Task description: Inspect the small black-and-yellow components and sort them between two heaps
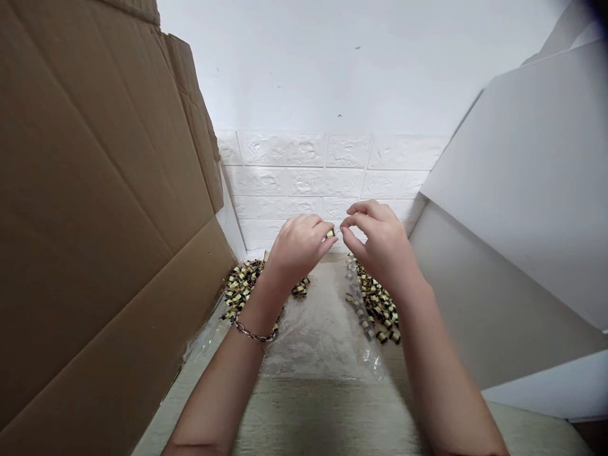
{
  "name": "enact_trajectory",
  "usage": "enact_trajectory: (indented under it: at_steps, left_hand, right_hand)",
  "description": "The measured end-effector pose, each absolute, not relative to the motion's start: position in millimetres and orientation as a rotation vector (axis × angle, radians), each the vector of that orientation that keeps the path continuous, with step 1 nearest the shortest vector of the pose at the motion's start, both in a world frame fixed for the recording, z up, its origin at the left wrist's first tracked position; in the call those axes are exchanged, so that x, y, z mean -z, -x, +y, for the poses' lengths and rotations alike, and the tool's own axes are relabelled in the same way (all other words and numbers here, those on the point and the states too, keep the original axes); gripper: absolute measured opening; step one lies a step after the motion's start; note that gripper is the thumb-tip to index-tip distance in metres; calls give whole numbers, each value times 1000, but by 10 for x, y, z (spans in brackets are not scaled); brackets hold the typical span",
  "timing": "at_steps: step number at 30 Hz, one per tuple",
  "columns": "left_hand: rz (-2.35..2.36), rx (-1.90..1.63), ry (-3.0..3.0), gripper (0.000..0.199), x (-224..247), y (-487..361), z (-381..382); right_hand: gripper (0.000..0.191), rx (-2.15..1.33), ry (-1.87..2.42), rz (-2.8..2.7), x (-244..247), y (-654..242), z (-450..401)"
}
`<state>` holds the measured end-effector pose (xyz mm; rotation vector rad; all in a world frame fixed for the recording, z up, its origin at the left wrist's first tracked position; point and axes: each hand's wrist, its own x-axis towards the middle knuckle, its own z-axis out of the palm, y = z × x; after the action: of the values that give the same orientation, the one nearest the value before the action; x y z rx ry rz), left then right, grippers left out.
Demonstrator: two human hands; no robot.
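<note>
Over the far part of the plastic sheet (318,342), a yellow-and-black component (330,234) is pinched by the left hand's (298,246) fingers. The right hand's (384,244) fingertips are nearly closed; wire grip cannot be confirmed. The component should be held steady.

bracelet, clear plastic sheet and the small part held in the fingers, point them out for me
bracelet (261,338): head view, on its chain links
clear plastic sheet (318,323): head view, on its bare middle
small part (331,234): head view, on its yellow middle
</note>
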<state>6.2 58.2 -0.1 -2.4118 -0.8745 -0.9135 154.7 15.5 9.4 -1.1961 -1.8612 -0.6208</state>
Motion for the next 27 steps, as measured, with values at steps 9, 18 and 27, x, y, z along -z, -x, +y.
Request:
enact_trajectory:
  at_steps: [9, 18, 27]
  left_hand:
    - [-858, 1012, 2463, 26, -3, -52, 579]
    - [-848, 1093, 2514, 26, -13, -47, 555]
    - [-870, 1062, 2526, 27, -16, -42, 556]
  right_hand:
    - [11, 642, 1245, -1800, -112, -1616, 157]
    - [12, 624, 1267, -1748, -84, -1644, 188]
    - [10, 616, 1225, -1793, -73, -1606, 186]
